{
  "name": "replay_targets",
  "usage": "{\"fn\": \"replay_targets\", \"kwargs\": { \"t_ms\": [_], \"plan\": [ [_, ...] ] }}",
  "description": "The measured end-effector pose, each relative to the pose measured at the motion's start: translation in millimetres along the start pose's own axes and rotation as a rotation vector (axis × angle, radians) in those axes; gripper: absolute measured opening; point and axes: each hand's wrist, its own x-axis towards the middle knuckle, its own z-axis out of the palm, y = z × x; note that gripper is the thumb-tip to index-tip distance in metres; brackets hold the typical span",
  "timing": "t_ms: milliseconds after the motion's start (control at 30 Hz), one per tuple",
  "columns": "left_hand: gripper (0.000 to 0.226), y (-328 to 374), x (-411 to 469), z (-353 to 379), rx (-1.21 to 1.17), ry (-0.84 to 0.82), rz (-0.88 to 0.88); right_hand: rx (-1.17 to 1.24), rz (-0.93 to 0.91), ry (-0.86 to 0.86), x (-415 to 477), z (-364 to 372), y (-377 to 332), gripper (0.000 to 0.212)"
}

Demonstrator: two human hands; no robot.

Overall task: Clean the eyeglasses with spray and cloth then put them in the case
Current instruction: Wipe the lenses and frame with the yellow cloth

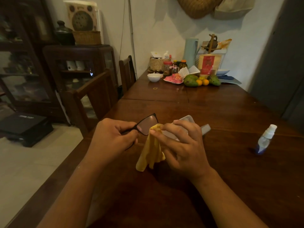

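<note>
- Eyeglasses with a black frame are held above the near middle of the worktop, one lens showing between the two hands.
- Left hand grips the frame at its side, fingers curled round it.
- Right hand pinches a yellow cloth against the lens edge; the rest of the cloth hangs below the fingers.
- Clear case lies on the worktop just behind the right hand, partly hidden by it.
- Spray bottle sits near the right edge, well apart from the hands.
- White bowl, fruit and a basket crowd the far end.
</note>
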Motion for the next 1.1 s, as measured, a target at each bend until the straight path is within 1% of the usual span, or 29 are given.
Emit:
{"fn": "replay_targets", "kwargs": {
  "t_ms": [100,167,267,367,433,533,600,700,767,933,1000,1100],
  "plan": [
    [0.04,1.1,0.2,-1.2,-0.019,-0.012,0.008,0.018,-0.034,-0.049,0.9,4.5,-7.7,0.059],
    [0.044,1.6,0.1,-2.6,-0.015,-0.009,0.029,0.018,-0.059,-0.087,0.7,6.9,-9.9,0.064],
    [0.046,0.8,0.0,-2.5,-0.011,0.006,0.007,0.019,-0.006,-0.071,-0.4,2.8,-0.8,0.06],
    [0.042,-0.6,0.2,-0.6,-0.003,0.003,-0.009,0.04,0.049,-0.064,1.2,0.5,-3.8,0.058],
    [0.037,-1.4,0.2,0.0,-0.009,-0.009,-0.001,0.043,0.01,-0.093,5.0,3.4,-13.9,0.061],
    [0.024,-2.2,-0.3,1.3,0.006,-0.035,0.025,0.035,-0.041,-0.11,10.5,6.5,-20.6,0.064],
    [0.027,-1.9,-0.3,1.5,0.014,-0.048,0.032,0.024,-0.045,-0.102,9.6,5.3,-16.8,0.064],
    [0.036,-1.4,0.6,0.7,0.018,-0.035,0.013,0.036,-0.036,-0.076,4.7,0.8,-6.3,0.057],
    [0.035,-0.6,0.5,0.8,0.024,-0.026,0.021,0.048,-0.025,-0.075,4.6,-0.1,-4.9,0.056],
    [0.034,-2.1,-0.2,1.6,0.014,-0.026,0.016,0.045,-0.043,-0.124,4.8,6.4,-14.1,0.067],
    [0.032,-3.4,-0.1,1.2,0.007,-0.018,-0.006,0.044,-0.029,-0.112,2.5,3.5,-7.3,0.063],
    [0.026,-2.9,-0.1,2.3,-0.001,-0.016,-0.021,0.047,0.062,-0.063,2.0,-1.4,-0.4,0.058]
  ]
}}
